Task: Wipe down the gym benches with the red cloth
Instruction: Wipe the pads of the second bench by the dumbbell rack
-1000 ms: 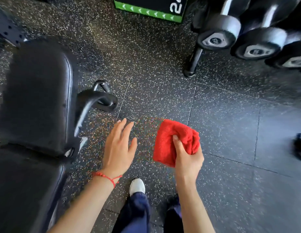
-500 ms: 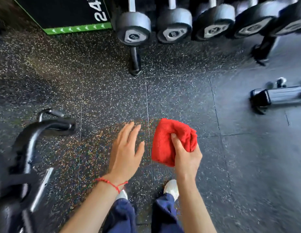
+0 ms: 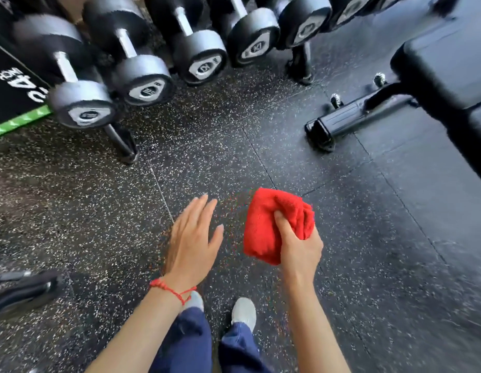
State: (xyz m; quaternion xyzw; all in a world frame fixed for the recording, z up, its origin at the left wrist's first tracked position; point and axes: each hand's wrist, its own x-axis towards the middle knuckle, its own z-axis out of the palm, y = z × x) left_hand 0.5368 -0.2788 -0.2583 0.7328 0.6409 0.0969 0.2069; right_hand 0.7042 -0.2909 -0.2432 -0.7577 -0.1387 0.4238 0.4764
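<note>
Right hand [image 3: 298, 249] is clamping the bunched red cloth [image 3: 274, 224], left hand [image 3: 192, 238] spread empty; flattening it would suit the bench [image 3: 443, 63] ahead.

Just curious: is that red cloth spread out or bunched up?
Bunched up: the red cloth is a folded wad gripped in the right hand.

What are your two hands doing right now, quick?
Left hand: open, fingers spread, holding nothing.
Right hand: closed on the red cloth.
</note>
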